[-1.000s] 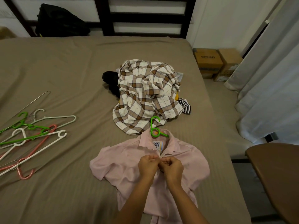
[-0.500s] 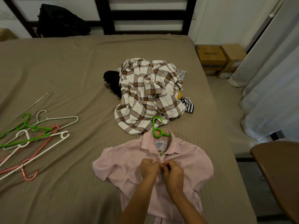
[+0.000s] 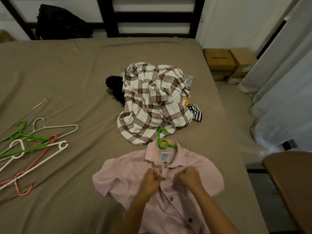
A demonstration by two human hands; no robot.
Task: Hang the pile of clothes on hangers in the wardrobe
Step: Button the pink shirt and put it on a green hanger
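A pink short-sleeved shirt (image 3: 202,169) lies front-up on the bed, with a green hanger (image 3: 163,139) inside it and the hook sticking out past the collar. My left hand (image 3: 152,179) is curled and pinches the placket just left of the top fastened button. My right hand (image 3: 189,178) is curled on the right front panel and bunches the fabric. Behind the shirt sits the clothes pile, with a brown-and-white plaid shirt (image 3: 155,102) on top, a black garment (image 3: 114,86) at its left and a striped one (image 3: 195,112) at its right.
Several loose hangers (image 3: 33,146) in green, white and pink lie on the bed's left side (image 3: 67,73). Cardboard boxes (image 3: 219,65) and a pale curtain (image 3: 287,81) stand to the right. A brown curved surface (image 3: 290,183) juts in at lower right. A black bag (image 3: 59,22) sits by the headboard.
My hands were together at the shirt's top button. Now they are apart, one on each side of the placket, and the button shows fastened between them.
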